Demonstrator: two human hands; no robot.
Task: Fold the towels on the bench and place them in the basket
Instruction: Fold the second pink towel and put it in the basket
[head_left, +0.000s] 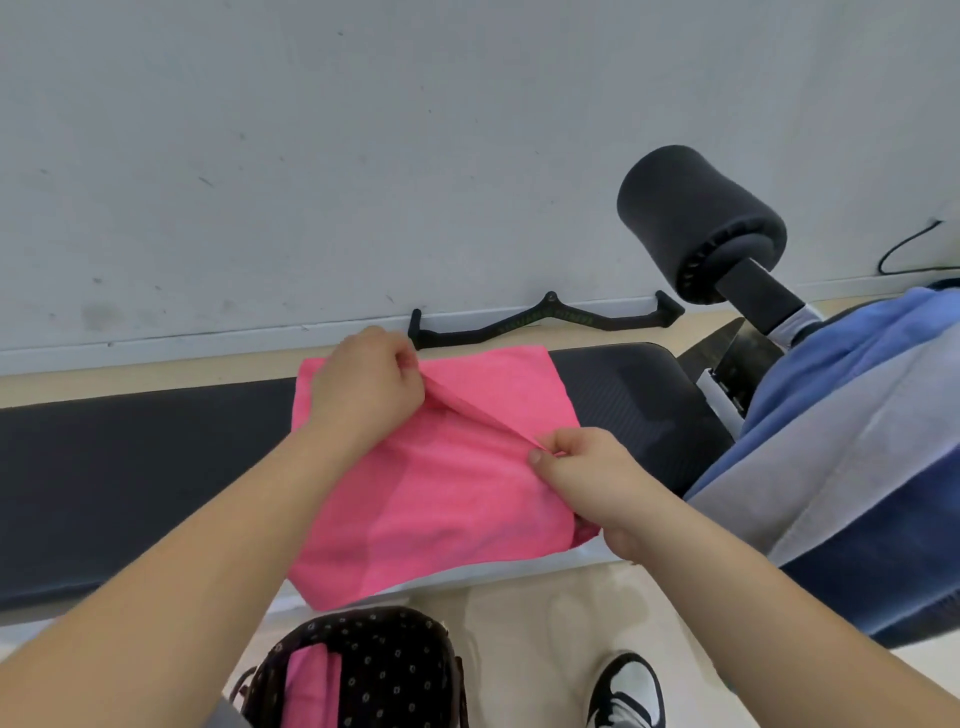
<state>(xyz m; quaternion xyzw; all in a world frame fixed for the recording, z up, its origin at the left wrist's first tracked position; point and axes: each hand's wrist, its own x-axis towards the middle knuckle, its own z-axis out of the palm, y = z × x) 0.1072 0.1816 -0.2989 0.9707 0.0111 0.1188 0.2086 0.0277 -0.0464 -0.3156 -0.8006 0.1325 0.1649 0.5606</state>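
Directly below the lens stands the dark perforated fabric basket (387, 667) on the floor, with one folded pink towel (307, 686) upright inside it. Just beyond it, a second pink terry towel (441, 499) lies spread across the black padded bench (130, 467), its near corner overhanging the edge toward the basket. The left hand (363, 389) pinches the far end of a raised crease in this towel, fingers curled tight on the cloth. The right hand (582, 473) pinches the near end of the same crease between thumb and fingers. The crease runs taut between both grips. A heap of blue and grey towels (857, 441) rests on the bench to the right, unfolded. Judged step: a fold of the spread towel is under way; one towel is stowed and several remain. The next move likely calls for carrying the lifted layer across evenly, both ends together, aligning the edges, then flattening the fold before the towel goes down into the basket.
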